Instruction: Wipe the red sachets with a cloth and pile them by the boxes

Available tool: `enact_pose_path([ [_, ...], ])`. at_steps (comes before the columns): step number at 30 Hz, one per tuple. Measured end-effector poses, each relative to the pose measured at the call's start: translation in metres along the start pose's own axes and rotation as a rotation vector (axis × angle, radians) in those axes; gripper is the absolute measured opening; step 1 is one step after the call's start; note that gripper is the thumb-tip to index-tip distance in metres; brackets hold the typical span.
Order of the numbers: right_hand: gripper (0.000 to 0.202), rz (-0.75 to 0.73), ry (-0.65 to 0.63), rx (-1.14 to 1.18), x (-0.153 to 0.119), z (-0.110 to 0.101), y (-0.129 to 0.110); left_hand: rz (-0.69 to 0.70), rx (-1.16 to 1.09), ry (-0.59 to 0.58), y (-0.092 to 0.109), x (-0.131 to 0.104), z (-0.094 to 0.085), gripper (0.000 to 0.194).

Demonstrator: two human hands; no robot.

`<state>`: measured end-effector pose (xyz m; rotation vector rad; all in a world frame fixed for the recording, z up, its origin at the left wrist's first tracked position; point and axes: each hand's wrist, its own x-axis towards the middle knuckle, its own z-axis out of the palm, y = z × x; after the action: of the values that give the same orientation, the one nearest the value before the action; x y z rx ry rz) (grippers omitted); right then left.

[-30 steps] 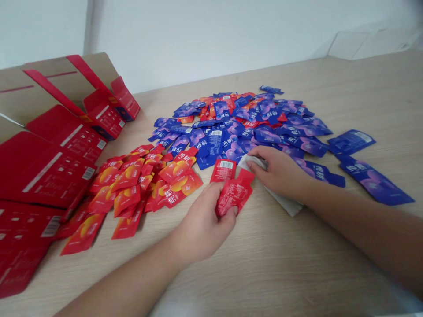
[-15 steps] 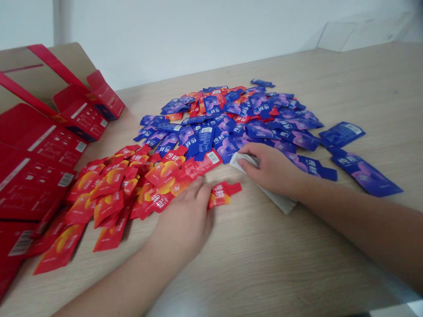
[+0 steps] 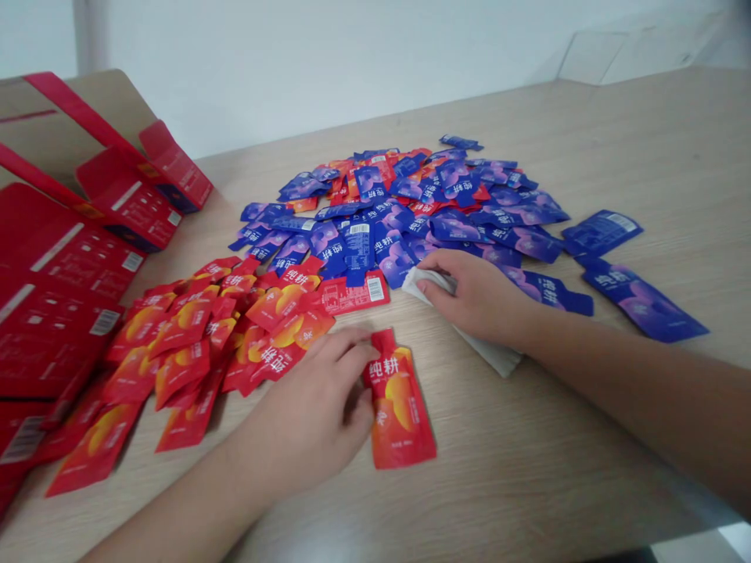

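My left hand (image 3: 317,407) has its fingers curled at the left edge of a red pouch (image 3: 402,414) with a yellow fruit print. The pouch lies face up, its narrow neck pointing away from me. A folded white cloth (image 3: 490,352) is held in my right hand (image 3: 469,293), between thumb and fingers, its lower end trailing on the table. Left of my left hand is a heap of red pouches (image 3: 181,320). Beyond both hands spreads a larger pile of blue pouches (image 3: 387,242), with some red ones among them.
Red boxes (image 3: 70,258) with barcodes stand along the left side beside an open brown carton flap (image 3: 111,102). Two loose blue pouches (image 3: 645,301) lie at the right. A white object (image 3: 592,59) rests against the wall at the back right.
The red pouch at my left hand has swung round from mostly covered to fully visible, lying lengthwise. My left hand has shifted slightly down. My right hand still holds the cloth.
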<state>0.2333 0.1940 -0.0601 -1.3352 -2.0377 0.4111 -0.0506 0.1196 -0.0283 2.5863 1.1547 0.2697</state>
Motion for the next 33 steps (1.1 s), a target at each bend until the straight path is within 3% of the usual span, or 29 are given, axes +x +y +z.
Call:
enact_pose_path([
  [5,0.015,-0.104,0.016,-0.059,-0.010,-0.003,-0.016,0.012,0.032,0.030,0.001,0.002,0.002,0.033],
  [8,0.017,-0.172,-0.027,-0.084,-0.018,-0.005,-0.026,0.188,-0.067,-0.023,0.012,0.002,0.005,0.030],
  [10,0.017,-0.226,-0.058,-0.129,-0.022,-0.005,-0.030,0.342,-0.108,-0.127,0.016,0.004,0.008,0.044],
  [12,0.018,-0.265,-0.072,-0.162,-0.023,-0.005,-0.030,0.379,-0.102,-0.173,0.015,0.007,0.012,0.055],
  [16,0.019,-0.262,-0.031,-0.098,-0.024,-0.007,-0.031,0.190,-0.040,-0.098,0.000,0.013,0.016,0.060],
  [20,0.019,-0.320,-0.060,0.014,-0.026,-0.011,-0.036,0.096,-0.082,-0.058,-0.016,0.010,0.016,0.100],
  [22,0.018,-0.371,-0.102,0.050,-0.027,-0.014,-0.041,0.046,-0.116,-0.008,-0.020,0.008,0.016,0.109],
  [24,0.015,-0.428,-0.189,0.066,-0.027,-0.016,-0.047,0.002,-0.124,0.036,-0.021,0.007,0.016,0.099],
  [26,0.014,-0.486,-0.365,0.084,-0.028,-0.016,-0.052,-0.024,-0.108,0.042,-0.020,0.008,0.018,0.088],
  [29,0.016,-0.511,-0.589,0.114,-0.027,-0.013,-0.058,-0.042,-0.090,0.007,-0.018,0.011,0.018,0.089],
  [33,0.013,-0.462,-0.570,0.078,-0.025,-0.005,-0.058,-0.068,-0.104,-0.055,-0.013,0.014,0.013,0.093],
])
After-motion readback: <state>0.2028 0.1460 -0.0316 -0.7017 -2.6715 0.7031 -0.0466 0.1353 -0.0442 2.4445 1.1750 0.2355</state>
